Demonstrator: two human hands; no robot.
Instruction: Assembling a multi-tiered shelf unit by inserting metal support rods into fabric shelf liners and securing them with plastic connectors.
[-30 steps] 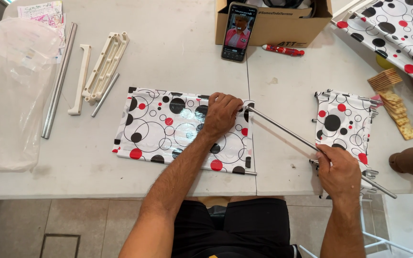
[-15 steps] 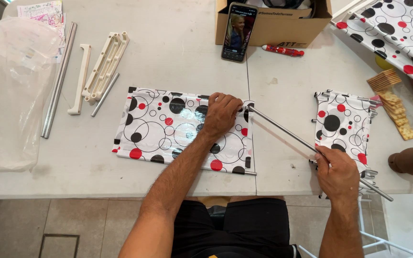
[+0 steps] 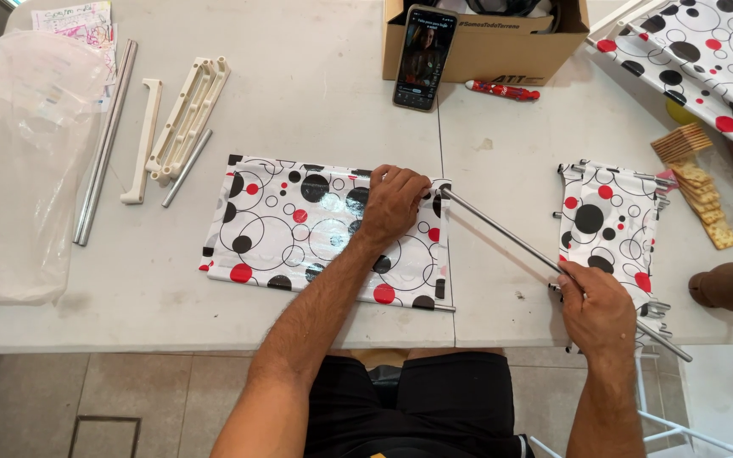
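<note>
On the white table (image 3: 316, 93), left hand (image 3: 394, 203) pressing spotted fabric (image 3: 299, 229), right hand (image 3: 595, 307) gripping metal rod (image 3: 502, 235)

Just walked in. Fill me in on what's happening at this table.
A person at a white table presses their left hand on the right edge of a flat glossy white sheet printed with black and red circles. Their right hand grips a long thin metal rod whose far tip meets the sheet's upper right corner, by the left fingers. A smaller matching piece lies beside the right hand.
</note>
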